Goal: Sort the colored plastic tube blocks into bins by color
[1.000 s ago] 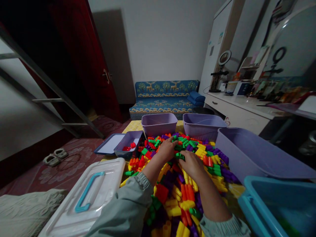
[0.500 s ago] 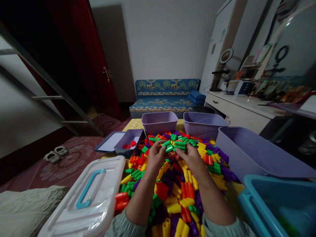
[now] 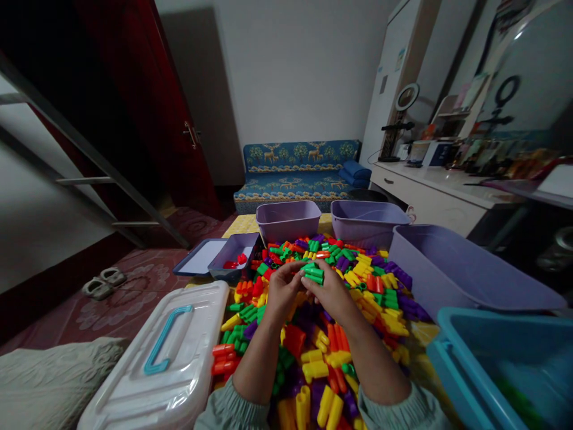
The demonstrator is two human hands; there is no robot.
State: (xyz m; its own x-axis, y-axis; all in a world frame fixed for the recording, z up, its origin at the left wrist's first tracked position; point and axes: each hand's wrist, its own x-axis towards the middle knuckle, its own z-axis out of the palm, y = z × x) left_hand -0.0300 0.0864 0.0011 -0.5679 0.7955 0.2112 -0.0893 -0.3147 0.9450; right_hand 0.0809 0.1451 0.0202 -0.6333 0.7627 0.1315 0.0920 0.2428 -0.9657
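A heap of red, orange, yellow, green and purple plastic tube blocks (image 3: 358, 298) covers the surface before me. My left hand (image 3: 281, 291) and my right hand (image 3: 330, 294) meet just above the heap's middle. Both are closed on a small cluster of green blocks (image 3: 313, 274) held between their fingertips. Grey-green sleeves cover both wrists at the bottom of the view.
Two purple bins (image 3: 288, 220) (image 3: 367, 218) stand behind the heap, a larger purple bin (image 3: 452, 269) at right, a blue bin (image 3: 501, 358) at lower right. A small purple box with red blocks (image 3: 233, 261) lies left, a white lidded case (image 3: 161, 358) nearer. A sofa and a desk stand behind.
Both hands rose from the heap's far part, came together and drew toward me, gathering green blocks between their fingers.
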